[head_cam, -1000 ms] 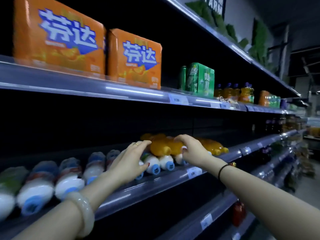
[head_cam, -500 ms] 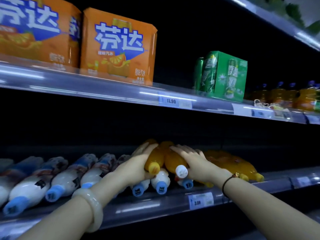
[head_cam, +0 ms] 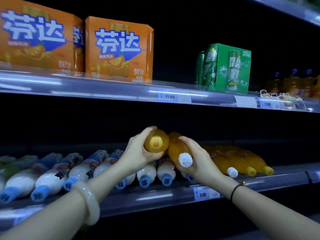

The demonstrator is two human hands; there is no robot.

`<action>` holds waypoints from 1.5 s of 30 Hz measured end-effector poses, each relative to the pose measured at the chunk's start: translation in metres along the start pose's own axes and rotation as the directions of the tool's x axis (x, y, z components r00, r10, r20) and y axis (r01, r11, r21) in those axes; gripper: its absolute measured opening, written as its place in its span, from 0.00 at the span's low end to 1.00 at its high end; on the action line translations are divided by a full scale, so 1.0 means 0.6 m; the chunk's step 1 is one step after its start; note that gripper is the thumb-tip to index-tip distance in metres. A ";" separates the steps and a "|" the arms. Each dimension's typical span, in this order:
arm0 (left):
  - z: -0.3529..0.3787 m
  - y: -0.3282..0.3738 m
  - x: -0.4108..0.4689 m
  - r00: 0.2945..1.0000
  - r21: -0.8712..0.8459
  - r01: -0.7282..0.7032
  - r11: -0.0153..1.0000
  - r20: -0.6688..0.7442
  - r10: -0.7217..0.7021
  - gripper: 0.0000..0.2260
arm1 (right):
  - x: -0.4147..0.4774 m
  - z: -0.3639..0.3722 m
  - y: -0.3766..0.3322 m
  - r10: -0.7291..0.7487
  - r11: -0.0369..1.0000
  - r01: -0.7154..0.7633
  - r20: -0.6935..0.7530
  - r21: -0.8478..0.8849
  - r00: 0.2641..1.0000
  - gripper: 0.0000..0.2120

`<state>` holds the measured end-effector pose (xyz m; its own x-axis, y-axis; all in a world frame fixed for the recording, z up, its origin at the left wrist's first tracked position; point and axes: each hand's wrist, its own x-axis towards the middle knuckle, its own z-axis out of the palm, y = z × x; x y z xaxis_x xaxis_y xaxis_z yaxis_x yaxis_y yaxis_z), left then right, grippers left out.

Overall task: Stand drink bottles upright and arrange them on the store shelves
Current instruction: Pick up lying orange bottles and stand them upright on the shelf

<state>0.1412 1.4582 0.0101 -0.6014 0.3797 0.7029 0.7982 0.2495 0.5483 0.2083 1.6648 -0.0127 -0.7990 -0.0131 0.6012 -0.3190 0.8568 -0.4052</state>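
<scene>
**A:** ok so what's actually on these shelves, left to right?

**B:** Upper shelf [head_cam: 103, 91] – two orange multipack boxes [head_cam: 119, 51], then a green can pack [head_cam: 226, 68], then some upright orange bottles [head_cam: 290, 84] at the far right, kinda blurry. Middle shelf [head_cam: 155, 196] has a row of white drink bottles [head_cam: 52, 177] with blue caps, all lying flat, caps facing out.

**A:** and the hands?

**B:** Left hand [head_cam: 138, 155] is wrapped around an orange juice bottle [head_cam: 156, 141], lifted off the shelf, yellow-labelled end pointing at the camera. Pale bangle [head_cam: 90, 201] on that wrist. Right hand [head_cam: 199, 163] grasps a second orange bottle [head_cam: 178, 149] with a white cap, tilted, cap toward us. The two bottles touch – side by side above the white ones.

**A:** anything further right?

**B:** A pile of orange bottles [head_cam: 242, 160] still lying flat, mostly yellow caps, one white. Liquid is cloudy orange. Price tag [head_cam: 202, 194] under the right wrist reads 3.00.
</scene>
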 end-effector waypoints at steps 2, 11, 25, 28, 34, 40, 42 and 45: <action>-0.022 0.026 -0.023 1.000 -0.004 -0.024 1.000 -0.014 0.024 0.32 | -0.018 -0.018 -0.021 -0.064 0.998 0.064 -0.035 0.000 0.997 0.38; -0.150 0.111 -0.138 0.998 -0.062 -0.060 0.996 -0.006 0.060 0.20 | -0.102 -0.044 -0.178 -0.110 0.974 0.138 -0.156 0.182 0.982 0.32; -0.380 0.100 -0.317 0.961 -0.081 0.247 0.966 0.151 -0.233 0.10 | -0.168 0.066 -0.414 -0.036 0.933 -0.015 0.137 0.359 0.990 0.16; -0.405 0.050 -0.370 0.908 -0.060 0.368 0.928 0.240 -0.344 0.12 | -0.196 0.143 -0.436 0.021 0.900 -0.127 0.250 0.416 0.968 0.17; -0.423 -0.092 -0.476 0.846 -0.039 0.491 0.870 0.257 -0.466 0.15 | -0.233 0.327 -0.448 0.082 0.871 -0.217 0.305 0.440 0.949 0.24; -0.441 -0.238 -0.537 0.829 -0.088 0.556 0.826 0.133 -0.544 0.20 | -0.237 0.486 -0.458 0.162 0.814 -0.284 0.271 0.507 0.949 0.29; -0.445 -0.274 -0.550 0.815 -0.096 0.579 0.810 0.091 -0.572 0.18 | -0.235 0.533 -0.465 0.181 0.798 -0.288 0.246 0.529 0.952 0.29; -0.452 -0.315 -0.560 0.805 -0.130 0.590 0.797 0.008 -0.594 0.18 | -0.225 0.588 -0.475 0.231 0.767 -0.307 0.203 0.564 0.951 0.29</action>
<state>0.1832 1.0418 -0.2069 -0.9577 0.1644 0.2364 0.2774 0.3070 0.9104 0.2271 1.2407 -0.2217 -0.9376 0.0809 0.3382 -0.2868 0.3701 -0.8836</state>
